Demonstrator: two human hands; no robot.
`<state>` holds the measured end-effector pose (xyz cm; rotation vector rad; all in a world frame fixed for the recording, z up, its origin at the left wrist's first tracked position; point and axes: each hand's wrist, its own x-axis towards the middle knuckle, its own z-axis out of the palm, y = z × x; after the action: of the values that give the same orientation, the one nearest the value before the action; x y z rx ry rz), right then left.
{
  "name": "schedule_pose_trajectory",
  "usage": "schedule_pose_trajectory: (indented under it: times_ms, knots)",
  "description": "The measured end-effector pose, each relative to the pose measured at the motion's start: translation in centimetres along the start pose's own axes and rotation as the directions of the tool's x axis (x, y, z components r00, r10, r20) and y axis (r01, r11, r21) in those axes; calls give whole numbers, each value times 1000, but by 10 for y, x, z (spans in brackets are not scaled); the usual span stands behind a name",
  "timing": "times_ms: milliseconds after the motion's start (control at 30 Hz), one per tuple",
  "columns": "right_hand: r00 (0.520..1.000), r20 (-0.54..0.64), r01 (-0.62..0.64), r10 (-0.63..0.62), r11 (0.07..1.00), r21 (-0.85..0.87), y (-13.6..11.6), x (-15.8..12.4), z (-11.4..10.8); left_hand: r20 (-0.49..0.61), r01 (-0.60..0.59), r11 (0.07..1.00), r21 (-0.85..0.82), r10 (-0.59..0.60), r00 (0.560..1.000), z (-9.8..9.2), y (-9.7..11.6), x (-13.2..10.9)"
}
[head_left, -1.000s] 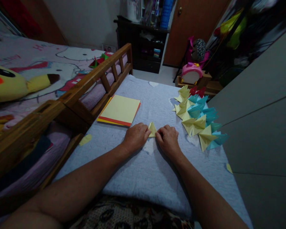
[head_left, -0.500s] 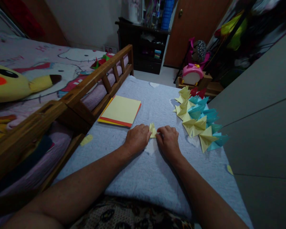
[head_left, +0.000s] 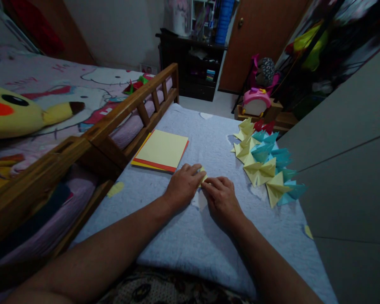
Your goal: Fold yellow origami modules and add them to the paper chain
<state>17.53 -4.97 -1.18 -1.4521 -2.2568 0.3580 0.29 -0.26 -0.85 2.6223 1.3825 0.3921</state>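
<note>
A small folded piece of yellow paper (head_left: 203, 172) lies on the blue cloth-covered surface (head_left: 190, 240), mostly covered by my fingers. My left hand (head_left: 184, 185) is closed on its left side, fingers reaching over the top. From the right, my right hand (head_left: 222, 196) pinches its lower edge, fingertips close to those of the left. Left of centre, a stack of square paper sheets (head_left: 164, 147) shows pale yellow on top with red and darker yellow beneath. On the right stand several folded yellow paper pieces (head_left: 259, 171) beside blue ones (head_left: 275, 152) and red ones (head_left: 264, 126).
A wooden bed rail (head_left: 126, 101) borders the surface on the left, with a yellow plush toy (head_left: 15, 109) on the bed beyond. Pale cabinet doors (head_left: 348, 181) stand along the right. A dark shelf unit (head_left: 193, 67) and a pink toy case (head_left: 256, 101) are at the back.
My left fingers have moved over the top of the small yellow paper, which was standing more visible between both hands. My right hand has shifted slightly left and down.
</note>
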Motion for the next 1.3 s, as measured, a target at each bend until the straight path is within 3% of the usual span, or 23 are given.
schedule_pose_trajectory:
  times_ms: [100, 433, 833, 1300]
  knots:
    - [1000, 4, 6, -6, 1000, 10, 0, -2, -2, 28, -53, 998, 26, 52, 998, 0, -2, 0]
    - [999, 44, 30, -28, 999, -33, 0, -7, -6, 51, 13, 999, -33, -12, 999, 2, -6, -1]
    - [999, 21, 40, -36, 969, -242, 5, -12, -14, 133, 11, 996, 94, -24, 991, 4, -1, -6]
    - [999, 23, 37, -34, 984, -172, 18, -14, -27, 104, -18, 994, 107, 6, 995, 4, -3, -7]
